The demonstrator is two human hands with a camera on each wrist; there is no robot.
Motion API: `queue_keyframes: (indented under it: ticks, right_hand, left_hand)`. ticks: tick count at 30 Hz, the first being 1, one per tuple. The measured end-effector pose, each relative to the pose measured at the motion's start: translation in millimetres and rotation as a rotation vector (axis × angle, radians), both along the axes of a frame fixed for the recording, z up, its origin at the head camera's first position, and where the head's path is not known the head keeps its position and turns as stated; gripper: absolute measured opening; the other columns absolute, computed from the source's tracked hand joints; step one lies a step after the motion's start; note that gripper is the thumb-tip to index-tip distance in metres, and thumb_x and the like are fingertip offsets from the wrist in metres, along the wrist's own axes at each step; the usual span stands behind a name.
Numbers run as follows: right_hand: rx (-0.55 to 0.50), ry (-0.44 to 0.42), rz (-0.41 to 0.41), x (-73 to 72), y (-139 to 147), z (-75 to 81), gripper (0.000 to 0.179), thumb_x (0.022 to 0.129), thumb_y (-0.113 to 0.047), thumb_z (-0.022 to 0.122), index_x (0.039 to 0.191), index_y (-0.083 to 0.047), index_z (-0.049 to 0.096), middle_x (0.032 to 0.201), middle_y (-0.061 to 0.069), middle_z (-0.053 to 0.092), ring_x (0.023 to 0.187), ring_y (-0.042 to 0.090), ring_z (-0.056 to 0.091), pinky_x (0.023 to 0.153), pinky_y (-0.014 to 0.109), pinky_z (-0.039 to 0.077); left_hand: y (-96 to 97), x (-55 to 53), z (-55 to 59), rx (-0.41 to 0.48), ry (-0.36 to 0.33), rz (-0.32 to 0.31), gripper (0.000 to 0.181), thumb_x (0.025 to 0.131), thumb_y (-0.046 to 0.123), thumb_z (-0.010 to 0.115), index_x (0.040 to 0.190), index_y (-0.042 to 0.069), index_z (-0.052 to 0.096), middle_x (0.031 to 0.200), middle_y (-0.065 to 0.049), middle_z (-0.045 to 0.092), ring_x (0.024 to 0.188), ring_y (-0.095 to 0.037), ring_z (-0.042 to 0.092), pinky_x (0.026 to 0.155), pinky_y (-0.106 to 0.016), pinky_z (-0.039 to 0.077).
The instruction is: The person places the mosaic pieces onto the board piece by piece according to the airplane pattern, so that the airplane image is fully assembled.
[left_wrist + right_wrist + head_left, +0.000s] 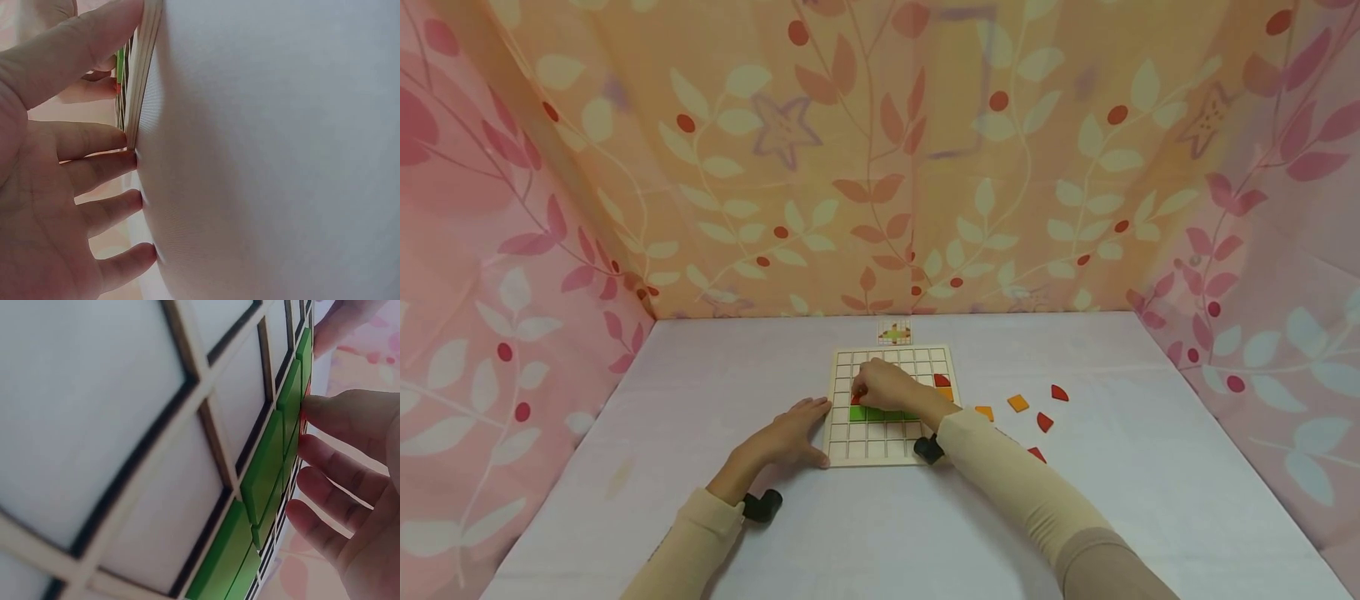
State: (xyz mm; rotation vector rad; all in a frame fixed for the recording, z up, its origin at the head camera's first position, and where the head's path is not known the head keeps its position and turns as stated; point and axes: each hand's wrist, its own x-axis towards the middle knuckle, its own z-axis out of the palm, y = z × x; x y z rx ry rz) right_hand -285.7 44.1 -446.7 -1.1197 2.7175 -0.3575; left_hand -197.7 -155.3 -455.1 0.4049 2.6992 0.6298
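Note:
A wooden grid board (pixel 887 451) lies on the white table. My left hand (pixel 793 432) rests at its left side, fingers spread, with the thumb at the near left corner. Over the board's left part, my right hand (pixel 886 387) pinches a small red piece (pixel 855 400) between thumb and fingertips; the fingers hide much of it. Just below runs a row of green square tiles (pixel 880 414), which the right wrist view shows as two rows of green tiles (pixel 262 462). Toward the board's right edge sit a red quarter-circle (pixel 942 380) and an orange square (pixel 946 394).
Behind the board lies a small pattern card (pixel 894 332). Loose orange squares (pixel 1017 403) and red quarter-circles (pixel 1045 422) are scattered to the board's right, some beside the right forearm. Floral curtains (pixel 880 167) enclose the table's back and sides.

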Motion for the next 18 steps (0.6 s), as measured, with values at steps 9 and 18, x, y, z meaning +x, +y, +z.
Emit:
queue_keyframes:
  ticks: [9,18]
  right_hand:
    - [-0.050,0.024,-0.027,1.4,13.6,1.5,0.021,0.090,-0.020,0.066,0.108,-0.013,0.075,0.101,0.002,0.068,0.094,0.016,0.060,0.085,0.031,0.051]
    - [-0.160,-0.017,-0.067,5.8,55.3,8.6,0.021,0.091,-0.015,0.063,0.107,-0.009,0.075,0.106,0.004,0.068,0.098,0.020,0.060,0.085,0.035,0.052]
  left_hand:
    - [0.6,0.3,0.6,0.002,-0.004,0.001,0.095,0.073,0.027,0.085,0.150,0.004,0.036,0.158,-0.014,0.032,0.149,-0.038,0.021,0.116,-0.062,0.023]
    - [0.3,0.3,0.1,-0.005,0.000,0.002,0.096,0.071,0.026,0.086,0.150,0.003,0.036,0.158,-0.015,0.033,0.149,-0.039,0.020,0.116,-0.062,0.022]
